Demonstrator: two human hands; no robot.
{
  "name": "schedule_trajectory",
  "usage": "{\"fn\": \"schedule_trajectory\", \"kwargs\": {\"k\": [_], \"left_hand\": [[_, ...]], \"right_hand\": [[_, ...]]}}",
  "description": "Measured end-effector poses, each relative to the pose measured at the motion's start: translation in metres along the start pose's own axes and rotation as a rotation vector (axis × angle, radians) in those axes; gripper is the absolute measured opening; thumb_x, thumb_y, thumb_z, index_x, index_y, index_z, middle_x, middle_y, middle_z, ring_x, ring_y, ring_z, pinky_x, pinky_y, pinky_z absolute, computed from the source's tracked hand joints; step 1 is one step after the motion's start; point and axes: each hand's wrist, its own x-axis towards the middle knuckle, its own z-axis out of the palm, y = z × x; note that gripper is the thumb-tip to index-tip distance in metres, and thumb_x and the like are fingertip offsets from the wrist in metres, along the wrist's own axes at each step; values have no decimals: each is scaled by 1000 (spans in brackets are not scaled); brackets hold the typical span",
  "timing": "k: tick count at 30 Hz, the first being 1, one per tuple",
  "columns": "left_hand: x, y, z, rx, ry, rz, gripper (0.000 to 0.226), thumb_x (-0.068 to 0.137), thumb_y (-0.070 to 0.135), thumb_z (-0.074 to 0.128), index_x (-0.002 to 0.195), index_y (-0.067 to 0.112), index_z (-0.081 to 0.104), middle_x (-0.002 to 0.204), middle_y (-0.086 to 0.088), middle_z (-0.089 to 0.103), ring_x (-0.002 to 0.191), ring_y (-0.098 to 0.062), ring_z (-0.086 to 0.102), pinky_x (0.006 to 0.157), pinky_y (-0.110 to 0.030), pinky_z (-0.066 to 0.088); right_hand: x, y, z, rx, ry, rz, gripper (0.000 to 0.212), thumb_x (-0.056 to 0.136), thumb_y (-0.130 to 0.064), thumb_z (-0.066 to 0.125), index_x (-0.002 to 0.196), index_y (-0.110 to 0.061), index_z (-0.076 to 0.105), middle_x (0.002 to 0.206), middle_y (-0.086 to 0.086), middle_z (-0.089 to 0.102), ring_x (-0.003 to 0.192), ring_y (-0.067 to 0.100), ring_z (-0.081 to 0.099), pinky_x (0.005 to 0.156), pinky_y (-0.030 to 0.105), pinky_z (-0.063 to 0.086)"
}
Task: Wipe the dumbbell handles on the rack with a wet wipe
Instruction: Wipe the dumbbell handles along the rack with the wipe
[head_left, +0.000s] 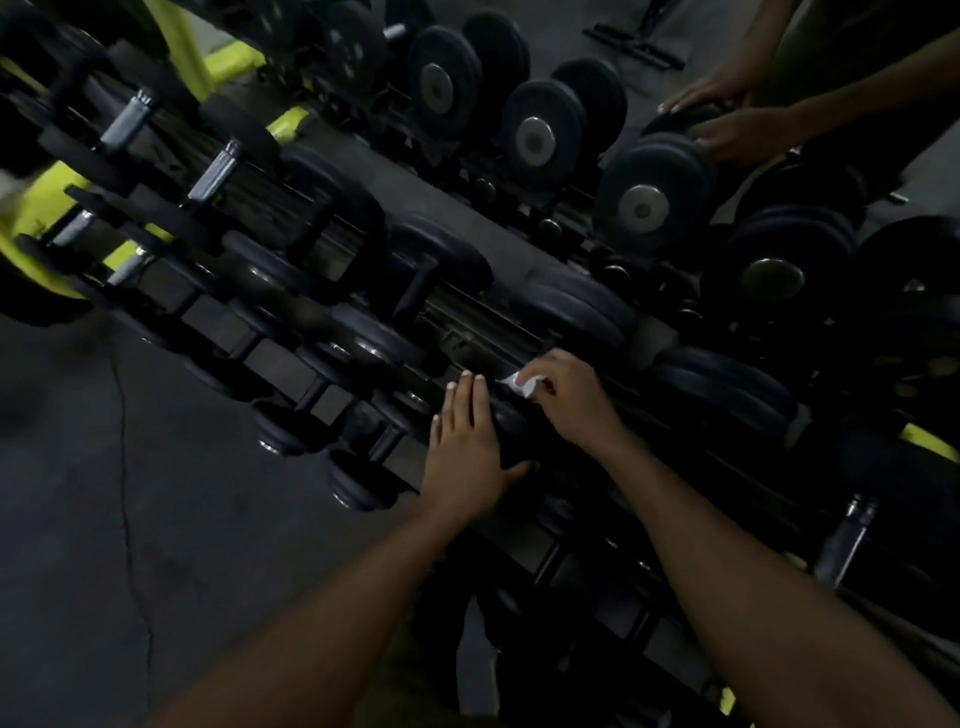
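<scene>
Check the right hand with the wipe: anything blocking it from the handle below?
Nothing visible does. The right hand pinches the wet wipe right at the rack; the left hand rests flat beside it, not across. The handle itself is too dark to see.

Dumbbells (436, 270) sitting in rows on rack (291, 364), running upper left to lower right. Floor (78, 519) lying left of rack. Left hand (465, 452) resting on rack, w/ right hand (569, 395) just beside it, holding wipe (522, 383). 2nd person's hands (727, 119) sitting on dumbbell, upper right.
</scene>
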Motion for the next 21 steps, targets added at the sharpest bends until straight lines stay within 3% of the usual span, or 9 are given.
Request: {"fn": "schedule_trajectory", "kwargs": {"k": [3,6,11,16,19,21], "left_hand": [[2,-3,-1,23,-25,34,125,80,70,67,161,13,-10,169,-6,-14,156,-24,-12,127,-47,10],[4,-6,-1,50,-41,57,125,81,73,63,160,12,-11,168,-8,-17,155,-25,-16,127,-48,8],[6,-8,0,65,-49,76,124,81,75,62,160,12,-12,168,-9,-18,155,-27,-18,126,-49,7],[4,-9,0,69,-51,71,123,82,75,60,159,14,-14,168,-7,-20,154,-25,-21,126,-48,4],[5,-7,0,80,-47,55,124,81,75,62,159,16,-15,168,-5,-20,155,-23,-19,127,-49,9],[3,-4,-2,74,-50,21,126,80,75,63,159,18,-16,168,-4,-21,155,-22,-17,126,-49,9]], "right_hand": [[7,-2,1,-163,-162,29,22,87,-19,58,96,-27,77,100,-3,66,96,20,63,82,33,53],[10,-9,-2,-255,-188,69,25,88,-32,51,94,-30,75,100,-5,68,96,21,60,80,36,51],[6,-4,-3,-171,-232,66,21,91,-22,54,102,-29,71,104,-5,70,95,14,65,81,34,53],[5,7,2,-176,-246,7,29,89,-9,61,107,-28,73,98,-3,51,89,15,57,77,31,51],[9,10,2,-178,-274,-4,24,90,-12,57,107,-21,71,104,1,53,94,22,58,80,33,50],[11,8,-3,-215,-184,13,20,90,-27,57,105,-23,69,103,0,59,93,19,59,78,30,48]]}}
